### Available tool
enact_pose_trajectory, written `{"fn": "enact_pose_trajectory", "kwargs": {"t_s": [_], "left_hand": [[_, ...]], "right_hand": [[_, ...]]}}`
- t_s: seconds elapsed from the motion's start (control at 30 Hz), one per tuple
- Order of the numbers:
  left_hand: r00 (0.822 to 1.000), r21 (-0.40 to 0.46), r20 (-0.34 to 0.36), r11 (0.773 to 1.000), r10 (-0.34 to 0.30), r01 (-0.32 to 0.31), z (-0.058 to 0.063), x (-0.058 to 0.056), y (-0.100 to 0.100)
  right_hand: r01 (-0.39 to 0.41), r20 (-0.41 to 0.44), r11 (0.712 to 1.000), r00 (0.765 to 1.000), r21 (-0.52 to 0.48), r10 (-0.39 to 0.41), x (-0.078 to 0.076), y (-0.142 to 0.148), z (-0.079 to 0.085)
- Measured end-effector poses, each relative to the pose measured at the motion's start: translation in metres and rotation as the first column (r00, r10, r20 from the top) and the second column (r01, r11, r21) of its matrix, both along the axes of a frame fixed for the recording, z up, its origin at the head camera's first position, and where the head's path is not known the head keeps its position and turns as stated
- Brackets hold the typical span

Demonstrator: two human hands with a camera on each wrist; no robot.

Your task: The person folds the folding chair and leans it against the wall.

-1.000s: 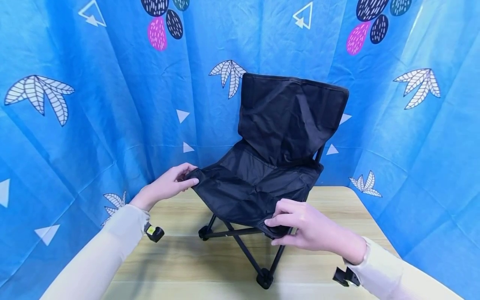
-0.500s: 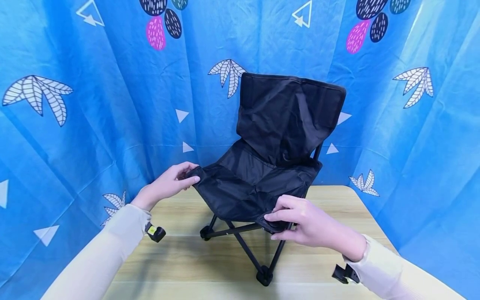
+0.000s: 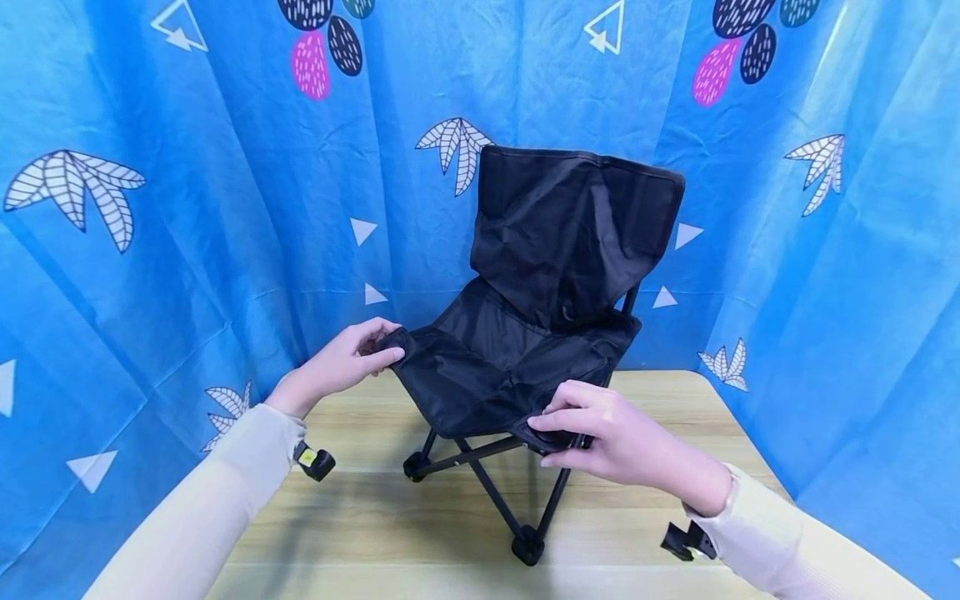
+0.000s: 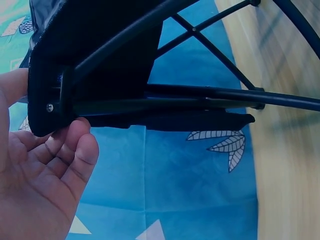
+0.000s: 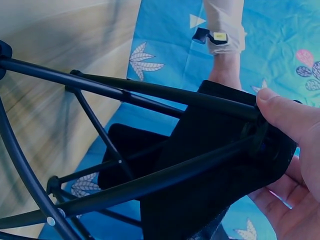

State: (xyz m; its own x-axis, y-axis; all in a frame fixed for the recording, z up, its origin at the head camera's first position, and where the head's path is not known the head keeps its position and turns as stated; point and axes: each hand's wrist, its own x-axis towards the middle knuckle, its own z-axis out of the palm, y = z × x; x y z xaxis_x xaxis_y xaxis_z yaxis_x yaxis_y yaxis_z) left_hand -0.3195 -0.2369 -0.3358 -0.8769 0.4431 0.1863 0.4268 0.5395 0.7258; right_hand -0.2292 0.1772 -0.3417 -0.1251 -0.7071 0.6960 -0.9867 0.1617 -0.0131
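A small black folding chair (image 3: 487,375) stands unfolded on the wooden table, its fabric backrest (image 3: 577,233) upright and turned a little to the right. My left hand (image 3: 341,362) grips the seat's front left corner, thumb on one side and fingers curled beneath. In the left wrist view, that seat corner (image 4: 45,95) shows a rivet, with leg tubes (image 4: 200,97) running from it. The front right corner is held by my right hand (image 3: 611,437). Its thumb (image 5: 272,102) presses beside the tube ends in the right wrist view, where crossed legs (image 5: 150,182) spread apart.
The light wooden tabletop (image 3: 337,533) lies under the chair's feet (image 3: 528,546). A blue patterned curtain (image 3: 330,183) hangs close behind the chair and along both sides. Small black cameras (image 3: 315,460) are strapped at both wrists.
Both hands keep their grip on the seat corners. The right hand and the seat's front edge have shifted slightly up in the view, and the backrest's right edge has moved slightly left.
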Motion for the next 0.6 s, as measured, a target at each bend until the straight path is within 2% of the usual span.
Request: {"fn": "enact_pose_trajectory", "kwargs": {"t_s": [0.6], "left_hand": [[1.0,-0.001,0.001,1.0,0.003,-0.003,0.0072,-0.0023,0.0074]], "right_hand": [[-0.001,-0.006,1.0,1.0,-0.021,0.001,-0.0056,-0.0019,0.0064]]}}
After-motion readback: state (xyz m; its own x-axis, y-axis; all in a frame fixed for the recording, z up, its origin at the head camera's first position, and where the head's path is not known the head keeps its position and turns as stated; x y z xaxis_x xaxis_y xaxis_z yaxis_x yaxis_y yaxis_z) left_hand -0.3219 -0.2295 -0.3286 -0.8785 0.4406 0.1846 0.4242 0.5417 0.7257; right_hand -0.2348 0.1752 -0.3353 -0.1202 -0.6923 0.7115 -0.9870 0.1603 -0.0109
